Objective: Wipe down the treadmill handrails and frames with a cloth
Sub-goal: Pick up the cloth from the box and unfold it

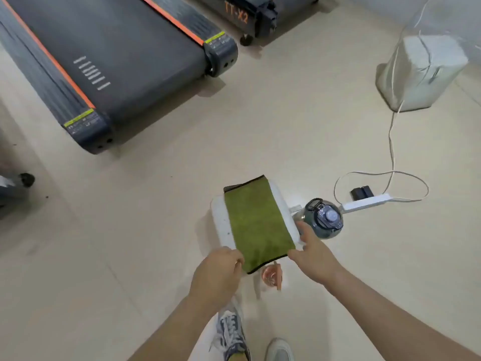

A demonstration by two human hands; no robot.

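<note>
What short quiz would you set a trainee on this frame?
1. True or false: the green cloth is crumpled into a ball.
2. What stands just right of the white stool? A. a water bottle B. a bucket C. a spray can
3. Which hand is nearer the bottle, the left hand or the right hand?
Key: 1. False: it lies spread flat on the stool. 2. A. 3. The right hand.
</note>
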